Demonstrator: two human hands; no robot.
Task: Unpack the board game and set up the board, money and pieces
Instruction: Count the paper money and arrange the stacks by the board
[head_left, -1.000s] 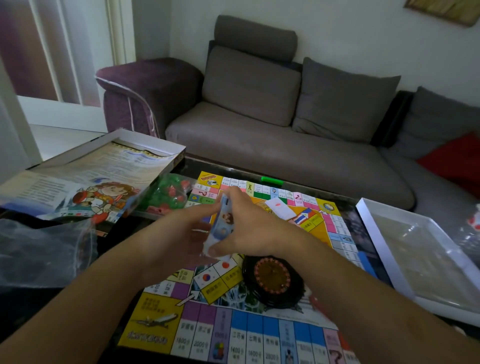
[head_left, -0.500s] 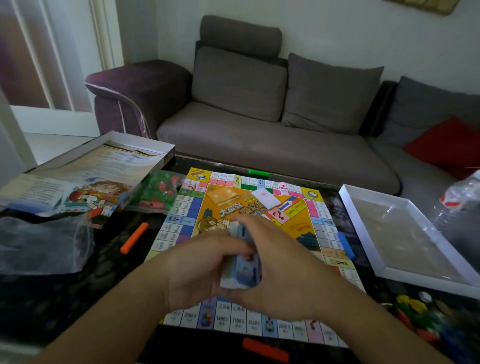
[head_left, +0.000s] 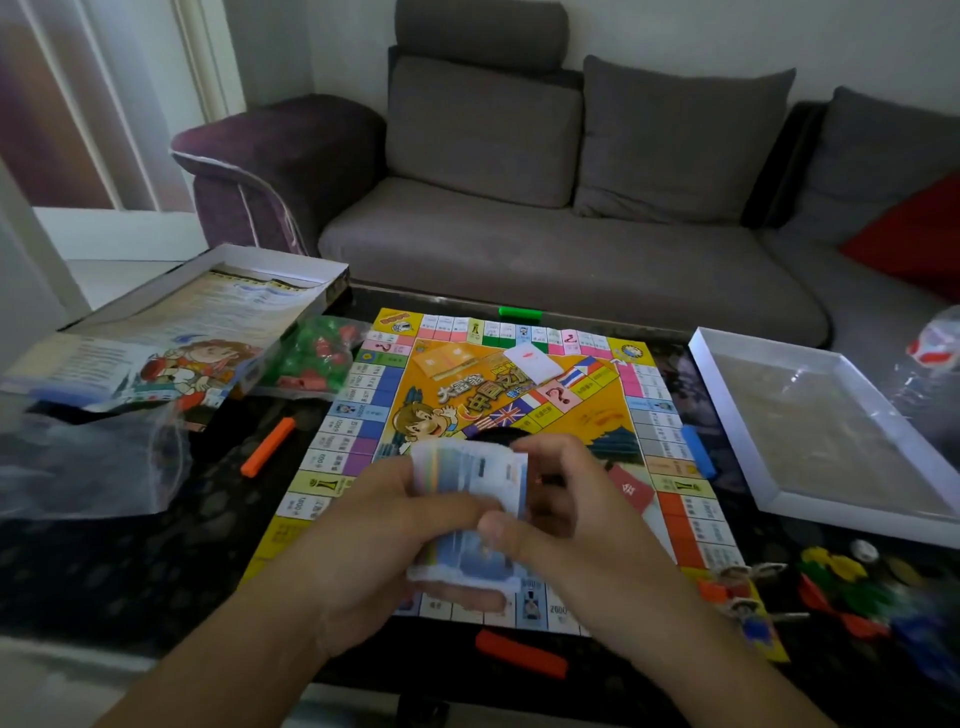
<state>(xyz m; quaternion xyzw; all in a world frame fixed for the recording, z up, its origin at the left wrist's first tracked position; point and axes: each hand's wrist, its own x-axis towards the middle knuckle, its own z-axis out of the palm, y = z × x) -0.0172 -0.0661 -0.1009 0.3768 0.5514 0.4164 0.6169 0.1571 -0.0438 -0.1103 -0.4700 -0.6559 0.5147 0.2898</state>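
Bare forearms, bare hands (head_left: 467, 535), no sleeves

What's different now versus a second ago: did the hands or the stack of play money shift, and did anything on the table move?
Both hands brought the stack of play money down from above the board's middle to its near edge. The left hand and right hand still grip it, and the bills now look fanned. The game board, box lid, white tray and orange stick lie as before.

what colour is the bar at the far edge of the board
Green: the bar shows best in the head view, beyond the board.
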